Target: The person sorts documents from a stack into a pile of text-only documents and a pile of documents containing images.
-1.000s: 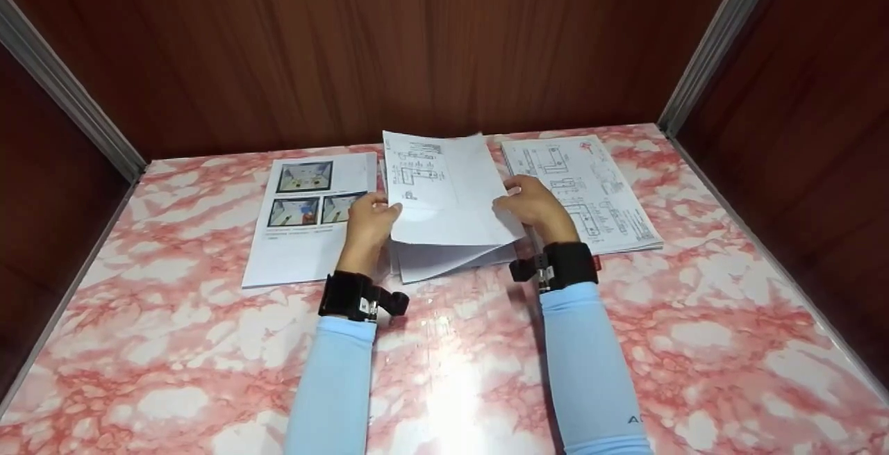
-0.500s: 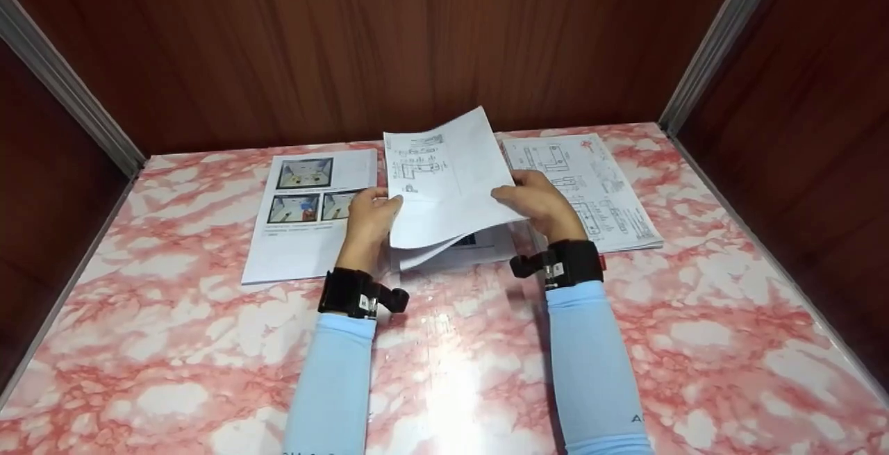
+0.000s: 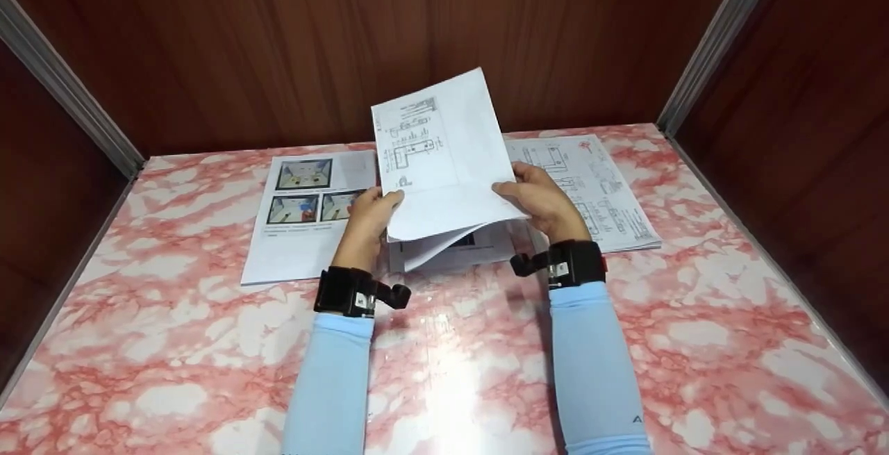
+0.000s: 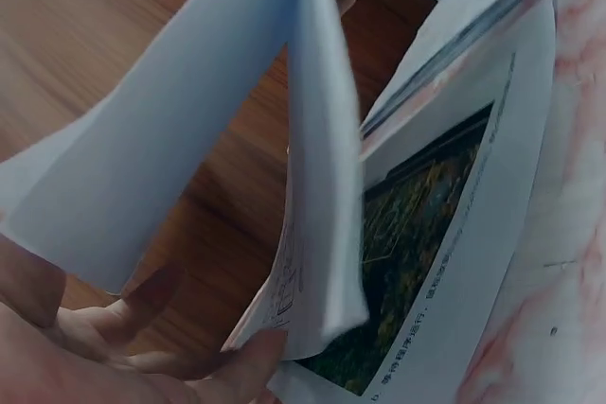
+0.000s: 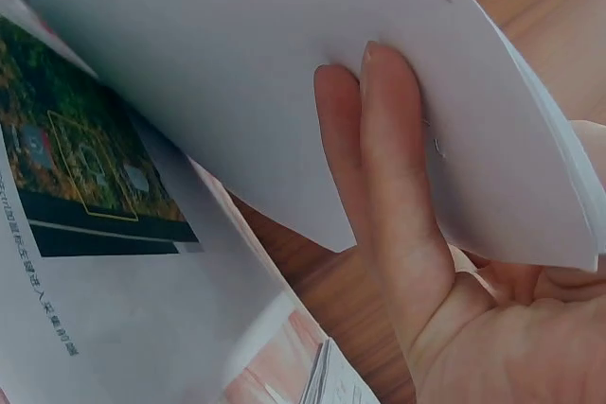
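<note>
A few white sheets of paper point(image 3: 458, 156), the top one printed with line drawings, are held up at a tilt over the middle of the table. My left hand point(image 3: 368, 226) pinches their left edge, thumb on top. At the right edge my right hand point(image 3: 545, 201) grips them, its thumb above; the right wrist view shows two of its fingers point(image 5: 393, 158) flat against the underside. Seen from the left wrist, the held sheets point(image 4: 189, 130) part into two leaves. Below lies a printed page point(image 4: 492, 272) with a dark photo, partly covered by them.
To the left lies a stack of pages with colour photos point(image 3: 298, 253). A stack of line drawings with a red mark point(image 3: 611, 198) lies to the right. Both rest on the red-and-white marbled table point(image 3: 444, 371). A brown wood panel point(image 3: 417, 31) stands behind.
The held sheets have risen and tilted, their far right corner now higher against the back panel. More of the photo page beneath shows. My right hand has shifted slightly up and right.
</note>
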`<act>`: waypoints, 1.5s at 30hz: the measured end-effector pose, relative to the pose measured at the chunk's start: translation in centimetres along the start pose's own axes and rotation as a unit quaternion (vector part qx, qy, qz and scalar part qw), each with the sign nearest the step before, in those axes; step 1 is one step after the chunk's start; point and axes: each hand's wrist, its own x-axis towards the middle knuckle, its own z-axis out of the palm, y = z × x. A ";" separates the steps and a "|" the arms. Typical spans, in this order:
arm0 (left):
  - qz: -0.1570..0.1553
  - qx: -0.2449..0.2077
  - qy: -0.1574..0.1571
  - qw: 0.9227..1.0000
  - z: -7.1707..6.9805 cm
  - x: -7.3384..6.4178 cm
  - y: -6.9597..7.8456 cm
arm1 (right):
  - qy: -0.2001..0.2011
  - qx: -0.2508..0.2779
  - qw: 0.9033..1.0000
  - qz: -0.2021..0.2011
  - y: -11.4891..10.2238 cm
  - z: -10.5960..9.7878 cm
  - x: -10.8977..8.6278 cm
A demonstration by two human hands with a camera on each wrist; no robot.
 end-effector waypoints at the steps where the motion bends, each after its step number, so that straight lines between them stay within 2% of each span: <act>1: -0.009 -0.007 -0.008 1.000 0.0 0.0 0.0 | -0.003 0.006 1.000 0.000 0.0 0.0 0.0; 4: -0.023 -0.033 -0.025 0.999 0.2 0.0 -0.1 | -0.012 0.020 1.000 0.001 -0.1 0.0 -0.1; 7: -0.031 -0.029 -0.027 0.999 0.2 -0.2 0.0 | -0.008 0.028 1.000 0.008 -0.1 0.0 -0.2; 11: -0.057 -0.026 -0.036 0.997 0.1 -0.4 0.0 | 0.000 0.035 0.999 0.015 -0.1 -0.2 -0.2; 16: -0.066 -0.066 -0.036 0.995 0.0 -0.2 -0.1 | 0.002 0.045 0.999 0.001 0.0 -0.3 -0.1; 21: -0.042 -0.060 -0.011 0.997 0.1 -0.1 -0.2 | 0.025 0.012 1.000 0.010 0.0 -0.2 -0.1; 25: -0.009 -0.047 -0.022 0.999 0.4 0.1 -0.5 | 0.036 -0.027 0.999 0.031 0.1 -0.2 -0.2; 30: 0.036 -0.006 -0.019 0.999 0.6 0.2 -0.7 | 0.026 -0.070 0.997 0.037 0.3 -0.2 -0.1; 36: 0.045 -0.024 -0.020 0.998 0.7 0.4 -1.0 | 0.026 -0.116 0.992 0.032 0.6 -0.2 -0.1; 45: 0.071 -0.002 -0.018 0.997 0.7 0.5 -1.0 | 0.043 -0.120 0.991 0.044 0.8 -0.1 -0.1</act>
